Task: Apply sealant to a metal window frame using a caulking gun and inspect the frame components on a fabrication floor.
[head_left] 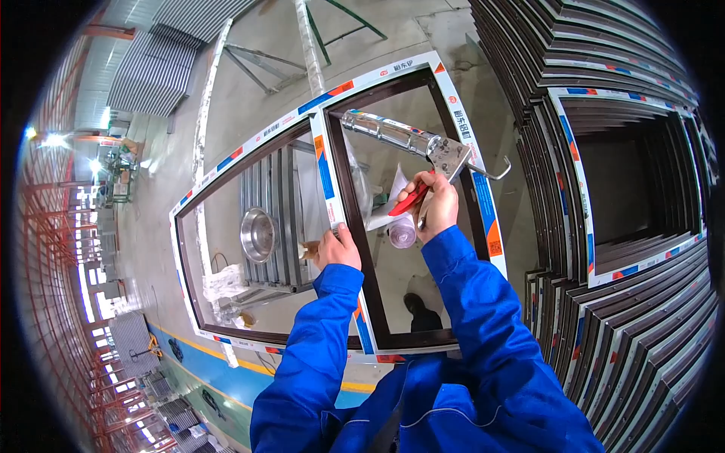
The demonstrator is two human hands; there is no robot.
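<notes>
My right hand (439,205) is closed around the red handle of a silver caulking gun (389,134). Its barrel points up and left over the right opening of a window frame (326,162), and its bent metal rod sticks out to the right. The frame is dark brown with white, blue and orange protective film. At its middle bar, my left hand (337,248) is closed, fingers curled against the bar. A small brown piece (308,250) pokes out on its left side; the hand hides most of it, so its kind is unclear.
Below the frame, a round metal bowl (258,235) sits on grey metal bars (281,192). A roll in clear purplish wrap (402,232) shows through the right opening. Stacked brown frames (559,226) stand close on the right. White-wrapped rails (204,121) run beneath the frame's left part.
</notes>
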